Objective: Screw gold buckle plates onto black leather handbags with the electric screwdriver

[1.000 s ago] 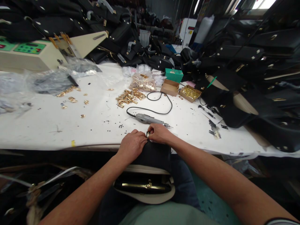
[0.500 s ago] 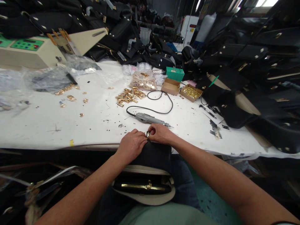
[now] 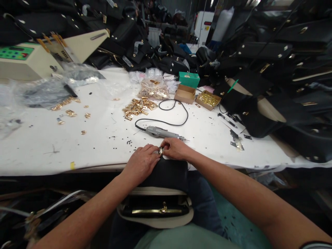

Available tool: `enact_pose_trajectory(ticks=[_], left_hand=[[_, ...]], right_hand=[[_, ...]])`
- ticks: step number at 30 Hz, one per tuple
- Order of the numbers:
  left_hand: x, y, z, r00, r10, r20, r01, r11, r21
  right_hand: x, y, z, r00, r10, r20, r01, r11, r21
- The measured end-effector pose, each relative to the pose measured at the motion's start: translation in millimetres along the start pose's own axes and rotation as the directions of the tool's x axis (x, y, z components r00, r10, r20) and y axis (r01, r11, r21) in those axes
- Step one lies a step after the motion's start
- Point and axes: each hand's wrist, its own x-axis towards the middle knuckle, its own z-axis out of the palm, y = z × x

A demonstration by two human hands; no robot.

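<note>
Beyond the black bag (image 3: 169,174) and to its left, I see a heap of gold fittings (image 3: 139,108) lying loose, untouched. At the bag's far edge, the left hand (image 3: 143,162) rests with its fingers close together; whether they grip or merely steady the leather, I can't tell. Next comes one gold-rimmed fitting (image 3: 161,150), right at that far edge, between the two hands and touching the fingertips. It looks positioned on the bag, though I can't make out whether it's fastened; I'd judge the fitting only part done. The right hand (image 3: 174,148) appears to pinch its side between thumb and forefinger. Just beyond the bag, a grey electric screwdriver (image 3: 162,132) lies unheld, so nothing's being driven in now.
</note>
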Motion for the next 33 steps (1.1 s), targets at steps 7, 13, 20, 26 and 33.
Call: enact_pose_trajectory(ticks=[7, 13, 20, 26, 33], left_hand=[[-8, 2, 11.4, 0.999, -0.021, -0.029, 0.020, 0.999, -0.032], [-9, 0, 13.4, 0.998, -0.016, -0.054, 0.015, 1.000, -0.023], [-13, 3, 17.9, 0.973, 0.089, -0.215, -0.067, 0.992, 0.108], [-10, -10, 24.3, 0.944, 0.163, -0.288, -0.119, 0.979, 0.167], [-6, -17, 21.8, 0.915, 0.196, -0.353, -0.151, 0.977, 0.152]], right_hand=[[0, -4, 2, 0.998, 0.055, -0.031, -0.057, 0.998, -0.040], [3, -5, 8, 0.992, 0.123, -0.024, -0.124, 0.991, -0.058], [-1, -8, 5, 0.993, 0.108, -0.053, -0.110, 0.993, -0.046], [6, -7, 7, 0.991, 0.084, -0.105, -0.093, 0.992, -0.088], [9, -16, 11, 0.981, 0.143, -0.133, -0.161, 0.978, -0.134]])
